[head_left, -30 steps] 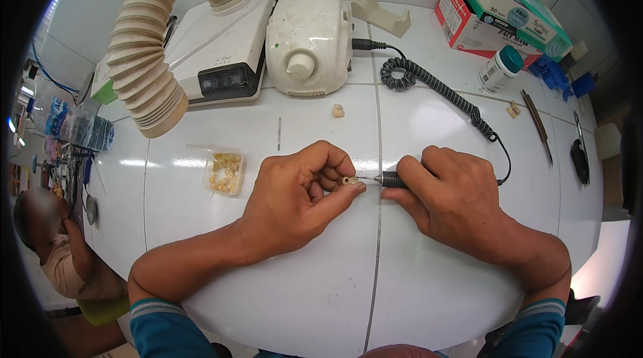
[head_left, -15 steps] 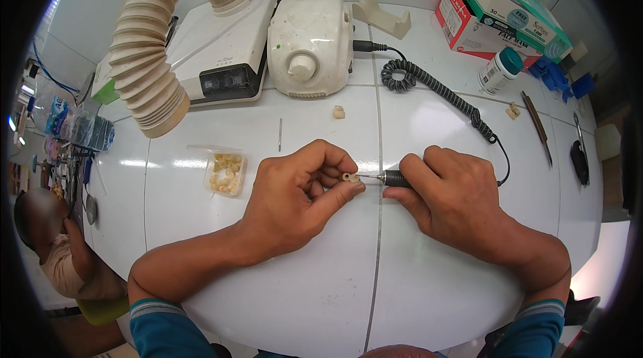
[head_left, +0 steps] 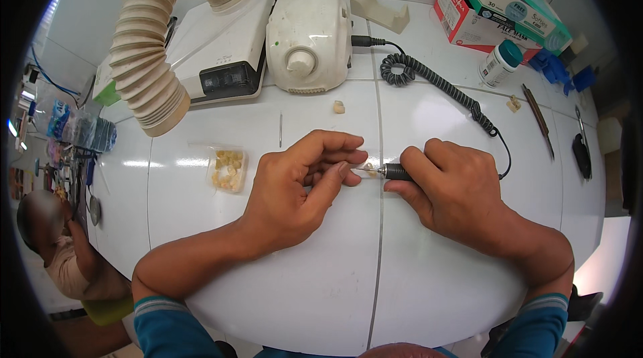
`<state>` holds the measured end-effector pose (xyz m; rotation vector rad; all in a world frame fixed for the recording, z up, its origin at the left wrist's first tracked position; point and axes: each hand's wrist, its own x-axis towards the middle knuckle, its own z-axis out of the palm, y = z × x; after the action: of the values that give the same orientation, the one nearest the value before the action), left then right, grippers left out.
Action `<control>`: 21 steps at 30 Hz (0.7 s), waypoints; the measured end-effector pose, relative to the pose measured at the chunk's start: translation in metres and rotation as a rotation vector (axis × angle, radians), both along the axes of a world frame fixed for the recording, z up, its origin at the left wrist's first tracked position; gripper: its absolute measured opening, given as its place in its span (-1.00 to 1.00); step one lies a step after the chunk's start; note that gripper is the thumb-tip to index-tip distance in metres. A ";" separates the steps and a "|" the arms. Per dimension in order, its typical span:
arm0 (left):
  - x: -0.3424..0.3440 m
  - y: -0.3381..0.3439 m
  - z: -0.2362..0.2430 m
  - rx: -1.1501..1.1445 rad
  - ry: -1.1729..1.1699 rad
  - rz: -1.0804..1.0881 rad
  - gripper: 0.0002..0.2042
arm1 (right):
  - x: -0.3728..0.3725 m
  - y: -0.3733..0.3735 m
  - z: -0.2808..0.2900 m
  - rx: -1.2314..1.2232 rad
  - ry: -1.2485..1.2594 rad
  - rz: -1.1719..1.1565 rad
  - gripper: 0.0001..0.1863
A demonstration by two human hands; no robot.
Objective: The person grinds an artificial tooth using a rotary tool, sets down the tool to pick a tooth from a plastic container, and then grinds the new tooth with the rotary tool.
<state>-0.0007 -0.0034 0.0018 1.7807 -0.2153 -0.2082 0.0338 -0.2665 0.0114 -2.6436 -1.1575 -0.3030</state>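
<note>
My right hand (head_left: 455, 190) grips a dark rotary handpiece (head_left: 397, 172), its thin metal bur pointing left. Facing it, my left hand (head_left: 298, 184) has its fingers spread, thumb apart from the forefinger. A small cream tooth-like piece (head_left: 370, 166) shows just behind the bur, past the left fingertips; whether it lies on the table or touches the bur I cannot tell. From the handpiece a coiled black cord (head_left: 439, 87) runs to a white control unit (head_left: 308, 43) with a round knob. A clear box of yellowish tooth-like pieces (head_left: 228, 170) stands left of my left hand.
A ribbed suction hose (head_left: 144, 56) arches from a white machine (head_left: 214, 50) at the far left. Another cream piece (head_left: 339, 107) and a thin metal rod (head_left: 280, 130) lie ahead. Mask boxes (head_left: 495, 13), a green-lidded bottle (head_left: 500, 63) and a knife-like tool (head_left: 538, 120) are right. Someone sits far left.
My left thumb and fingers have come apart and let go of the small cream piece, which now shows farther right, by the bur. My right hand still holds the handpiece.
</note>
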 end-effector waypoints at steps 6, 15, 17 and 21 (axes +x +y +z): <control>0.000 0.000 -0.005 0.044 -0.072 -0.038 -0.71 | 0.000 0.000 -0.003 0.010 -0.030 0.013 -0.60; 0.001 -0.003 -0.005 0.040 -0.081 -0.008 -0.71 | 0.007 0.000 0.003 0.113 0.106 -0.077 -0.64; 0.001 -0.003 -0.007 0.043 -0.083 -0.007 -0.72 | 0.010 -0.002 0.007 0.179 0.163 -0.112 -0.66; 0.000 -0.001 -0.009 0.036 -0.059 0.014 -0.74 | 0.013 -0.005 0.015 0.187 0.358 -0.140 -0.79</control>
<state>-0.0008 -0.0048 -0.0076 1.8253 -0.2428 -0.1499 0.0472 -0.2714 0.0261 -2.4833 -0.7932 0.0383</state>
